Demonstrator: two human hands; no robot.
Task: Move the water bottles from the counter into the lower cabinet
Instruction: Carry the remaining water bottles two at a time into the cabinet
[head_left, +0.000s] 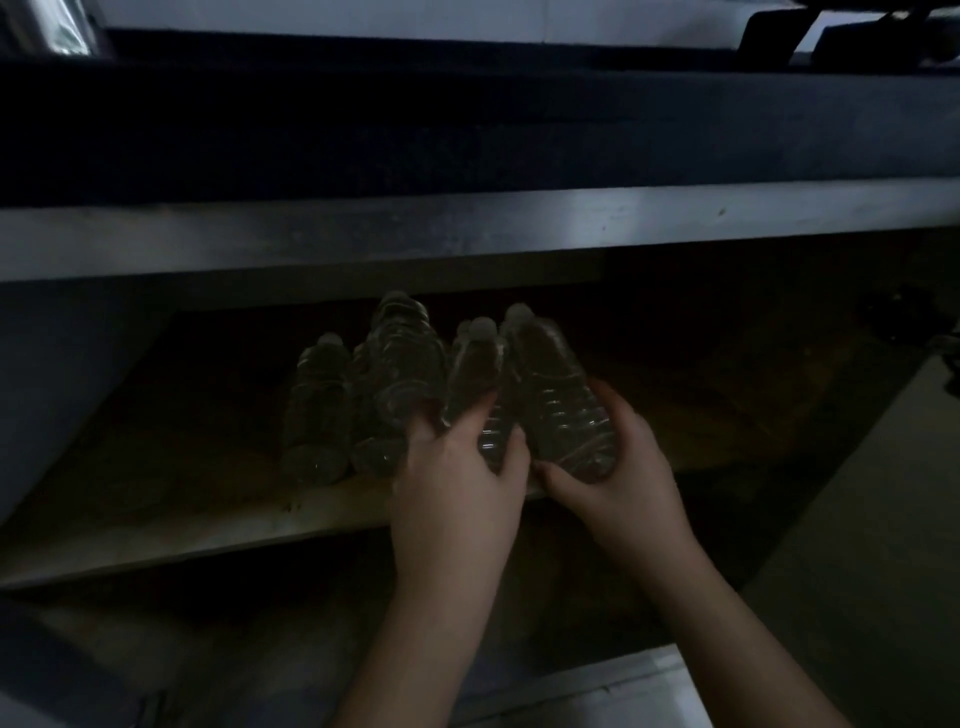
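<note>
Inside the cabinet (156, 467), each hand's grip holds 1 bottle: left hand (457, 488), right hand (613, 467).

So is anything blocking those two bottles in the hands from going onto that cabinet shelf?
Nothing visible does. The left hand and right hand each grip a water bottle already over the shelf. Two other bottles stand to the left, beside them, not in the way.

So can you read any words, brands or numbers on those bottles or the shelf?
None can be read. The bottles show only clear ribbed plastic, and the picture is too dark and blurred to show print. The shelf and counter edge carry no writing.
</note>
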